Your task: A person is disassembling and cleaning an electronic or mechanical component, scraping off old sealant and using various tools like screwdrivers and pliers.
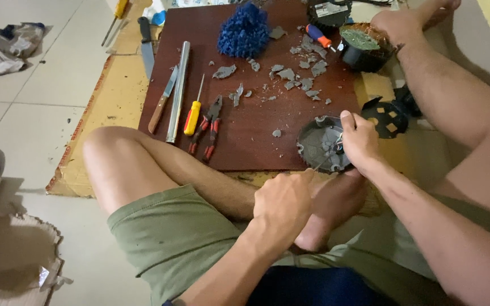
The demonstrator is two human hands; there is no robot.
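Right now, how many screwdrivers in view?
3. One with a yellow handle on the board beside the pliers; one with a red-and-blue handle near the board's top edge; one yellow-handled on the cardboard, top left. Others may be hidden.

The room was dim and warm-toned, with soft shadows under the knee (109,153). The floor tiles (24,85) at upper left looked palest. Edges bowed slightly; detail stayed soft throughout.

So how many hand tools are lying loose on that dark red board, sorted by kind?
Knife with wooden handle: 1
Metal tube: 1
Yellow-handled screwdriver: 1
Red-handled pliers: 1
Orange-and-blue screwdriver: 1
Total: 5
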